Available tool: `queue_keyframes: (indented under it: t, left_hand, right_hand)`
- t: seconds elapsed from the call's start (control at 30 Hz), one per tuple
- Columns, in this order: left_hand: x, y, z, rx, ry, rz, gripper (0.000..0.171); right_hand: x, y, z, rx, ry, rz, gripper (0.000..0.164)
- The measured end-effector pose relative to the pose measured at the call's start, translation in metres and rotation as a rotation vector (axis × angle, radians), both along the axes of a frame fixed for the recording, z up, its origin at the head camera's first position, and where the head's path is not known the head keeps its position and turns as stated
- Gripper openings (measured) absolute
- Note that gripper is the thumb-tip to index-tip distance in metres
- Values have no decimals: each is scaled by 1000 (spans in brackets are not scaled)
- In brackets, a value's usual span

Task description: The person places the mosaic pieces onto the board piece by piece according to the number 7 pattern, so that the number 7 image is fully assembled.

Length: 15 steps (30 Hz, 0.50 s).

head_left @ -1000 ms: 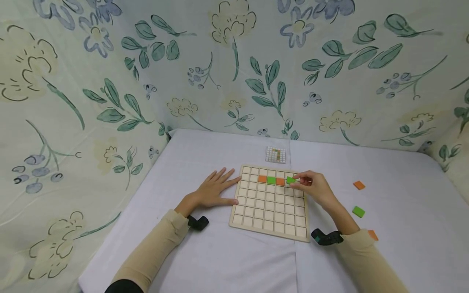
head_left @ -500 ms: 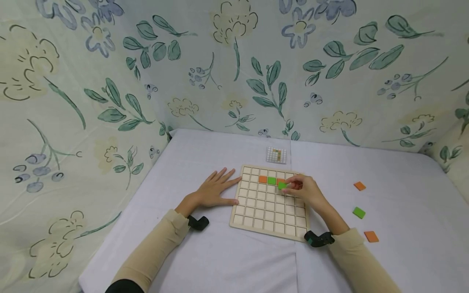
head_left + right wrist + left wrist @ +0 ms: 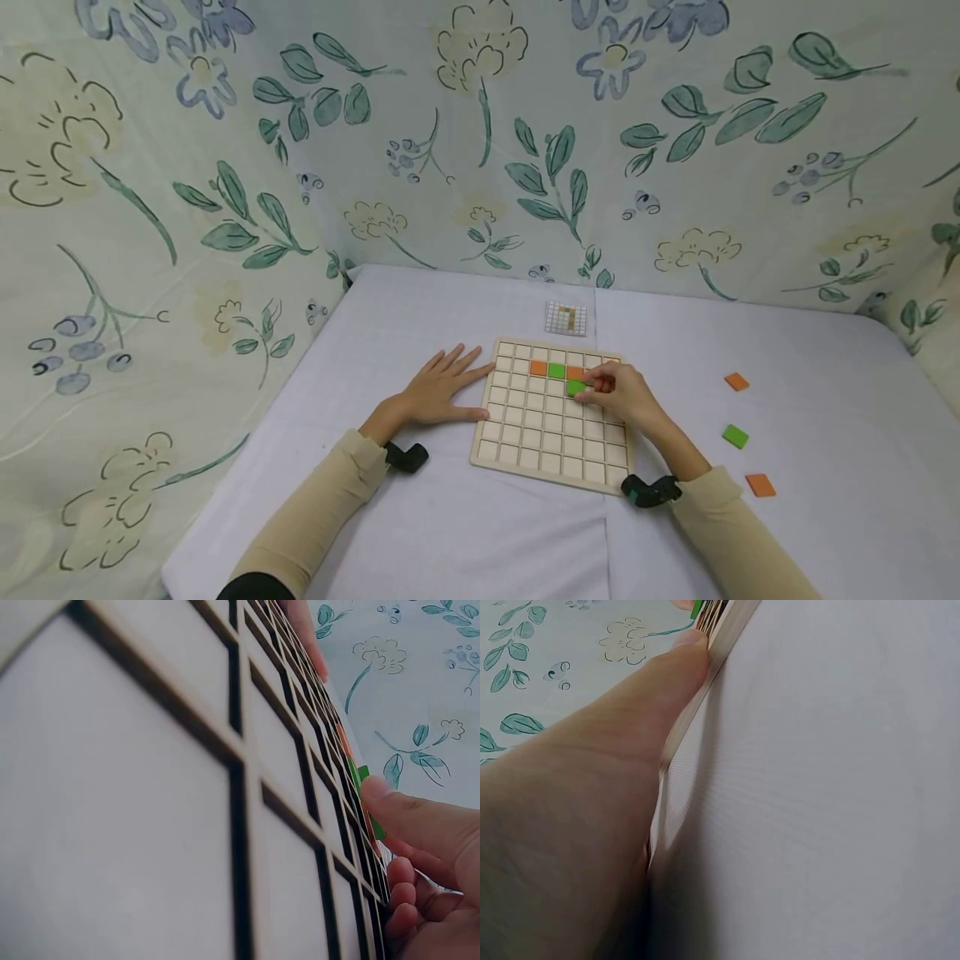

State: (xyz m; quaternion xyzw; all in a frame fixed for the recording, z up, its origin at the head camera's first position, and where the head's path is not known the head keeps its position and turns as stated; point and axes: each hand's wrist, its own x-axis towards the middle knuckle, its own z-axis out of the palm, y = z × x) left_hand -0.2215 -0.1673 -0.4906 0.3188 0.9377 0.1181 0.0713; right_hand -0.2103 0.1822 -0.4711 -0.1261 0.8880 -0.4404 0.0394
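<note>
A wooden grid board lies on the white-covered table. Along one of its upper rows sit an orange tile, a green tile and another orange tile. My right hand pinches a green tile between thumb and fingertips, just below the right-hand orange one. In the right wrist view this green tile stands tilted at the grid under the thumb. My left hand lies spread on the table, its thumb and a fingertip touching the board's left edge; the left wrist view shows the thumb against that edge.
To the right of the board lie a loose orange tile, a green tile and an orange tile. Behind the board is a small card with a coloured grid pattern. Floral cloth hangs behind the table.
My right hand has brought the green tile left and toward me, from beside the row's right orange tile to the square below it. My left hand has stayed in place.
</note>
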Motion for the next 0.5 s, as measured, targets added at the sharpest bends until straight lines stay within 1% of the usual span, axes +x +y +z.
queue_keyframes:
  t: [0.27,0.5]
  left_hand:
    - [0,0,0,-6,-5,2,88]
    - [0,1,0,2,-8,5,88]
  right_hand:
    - [0,-1,-2,21,6,-7,26]
    - [1,-2,-2,12,19,-11,27]
